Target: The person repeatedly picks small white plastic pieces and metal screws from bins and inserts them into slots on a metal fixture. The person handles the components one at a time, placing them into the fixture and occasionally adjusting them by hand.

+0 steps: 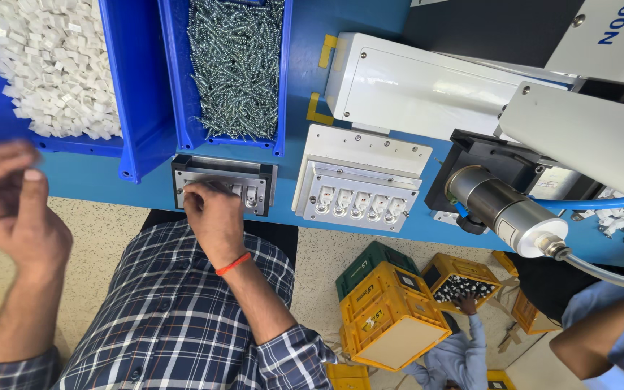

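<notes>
1. Left hand (12,206). Nearest the camera, raised off the desk (146,188) and blurred. Palm turned inward, fingers loosely curled, thumb upright. Whether anything small sits between the fingertips cannot be told. It hangs below the bin of white plastic parts (52,68).

2. Right hand (214,217). Forearm runs up from the checked sleeve, an orange band at the wrist. Hand lies palm down on the dark metal fixture (224,184), fingertips pressed into its left slots. Fingers bent and close together; whether they pinch a part is hidden by the hand itself.

3. Dark metal fixture. At the desk's near edge, just below the bin of screws (236,68). Two white inserts show in the slots to the right of the hand.

4. White fixture (359,184). Beside the first, to its right, apart from both hands; five seated parts in a row.

5. Screw-driving unit (507,209). Further right, silver cylinder with hose, beside a white housing (413,87).

Risks, as a judgement:
- A part seated crooked under the covering fingers would go unseen.
- The fixture sits near the desk edge; a sideways push may slide it off.
- A hasty left-hand reach may scatter parts from the bin.
- A co-worker's arm (608,332) lies near the hose.
</notes>
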